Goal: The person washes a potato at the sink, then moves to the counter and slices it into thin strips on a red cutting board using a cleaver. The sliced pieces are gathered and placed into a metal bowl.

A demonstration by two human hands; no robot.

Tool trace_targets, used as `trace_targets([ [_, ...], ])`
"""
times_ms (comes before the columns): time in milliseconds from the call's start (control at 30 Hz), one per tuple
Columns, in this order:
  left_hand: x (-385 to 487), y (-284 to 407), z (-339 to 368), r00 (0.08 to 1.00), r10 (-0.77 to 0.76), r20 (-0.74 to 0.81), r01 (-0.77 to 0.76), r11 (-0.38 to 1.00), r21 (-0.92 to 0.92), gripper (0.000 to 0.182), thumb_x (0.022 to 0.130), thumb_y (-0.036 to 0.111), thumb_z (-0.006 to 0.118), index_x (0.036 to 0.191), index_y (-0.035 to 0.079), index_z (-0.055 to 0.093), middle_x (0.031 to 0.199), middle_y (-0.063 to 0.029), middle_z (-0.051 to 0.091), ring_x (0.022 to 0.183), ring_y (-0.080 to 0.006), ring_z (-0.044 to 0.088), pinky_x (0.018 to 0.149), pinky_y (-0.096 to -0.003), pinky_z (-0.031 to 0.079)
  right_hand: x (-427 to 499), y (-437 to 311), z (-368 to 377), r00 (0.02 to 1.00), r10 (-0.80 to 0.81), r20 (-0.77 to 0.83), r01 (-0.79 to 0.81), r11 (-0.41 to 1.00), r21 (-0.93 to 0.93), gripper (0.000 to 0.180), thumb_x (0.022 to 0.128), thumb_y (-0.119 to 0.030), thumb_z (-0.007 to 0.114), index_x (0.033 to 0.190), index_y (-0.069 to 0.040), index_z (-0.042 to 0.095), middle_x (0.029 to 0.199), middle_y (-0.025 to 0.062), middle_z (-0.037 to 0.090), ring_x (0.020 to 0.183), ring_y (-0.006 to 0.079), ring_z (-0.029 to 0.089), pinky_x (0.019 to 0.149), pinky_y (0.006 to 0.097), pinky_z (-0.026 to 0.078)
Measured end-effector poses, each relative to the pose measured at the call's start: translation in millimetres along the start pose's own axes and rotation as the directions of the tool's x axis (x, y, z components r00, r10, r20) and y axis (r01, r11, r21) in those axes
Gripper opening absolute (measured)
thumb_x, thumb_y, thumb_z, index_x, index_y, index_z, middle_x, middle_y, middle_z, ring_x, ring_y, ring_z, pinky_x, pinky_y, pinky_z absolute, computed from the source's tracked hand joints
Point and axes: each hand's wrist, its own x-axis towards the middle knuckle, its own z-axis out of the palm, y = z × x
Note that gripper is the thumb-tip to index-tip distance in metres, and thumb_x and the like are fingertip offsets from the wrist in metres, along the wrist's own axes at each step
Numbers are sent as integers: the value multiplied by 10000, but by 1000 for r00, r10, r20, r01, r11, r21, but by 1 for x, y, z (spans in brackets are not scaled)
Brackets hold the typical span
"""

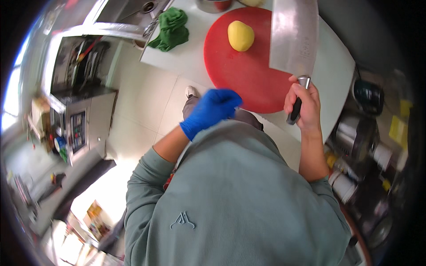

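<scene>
My right hand [304, 106], bare, grips the black handle of a Chinese cleaver [293, 36]. Its broad steel blade points away from me, over the right part of a round red cutting board [249, 83]. A peeled potato [241, 36], pale yellow, lies on the far half of the board, left of the blade and apart from it. In a blue glove, my left hand [214, 108] hovers before my body, just off the board's near left edge. Its fingers look curled and blurred, and the palm is hidden.
A crumpled green cloth [171, 30] lies on the white worktop [196, 60], left of the board. Behind the board is part of a metal pot [214, 5]. A sink [146, 8] lies at upper left. Dark appliances and containers [342, 186] crowd the right side.
</scene>
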Motion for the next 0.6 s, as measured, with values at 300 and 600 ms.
trace_targets([
  [300, 98, 38, -154, 909, 403, 104, -365, 653, 664, 635, 837, 181, 782, 1387, 29, 502, 1223, -126, 630, 881, -157, 659, 742, -279, 539, -49, 76, 60, 806, 129, -577, -307, 926, -221, 119, 877, -69, 613, 947, 20, 576, 624, 40, 556, 478, 106, 522, 434, 278, 425],
  [600, 186, 48, -99, 664, 680, 311, -655, 328, 681, 850, 769, 385, 827, 1390, -39, 432, 1308, -271, 514, 1156, -390, 573, 930, -430, 504, -32, 137, 42, 775, -372, -511, -323, 463, -826, 199, 936, -173, 583, 912, 24, 573, 620, 62, 577, 483, 133, 589, 459, 307, 461],
])
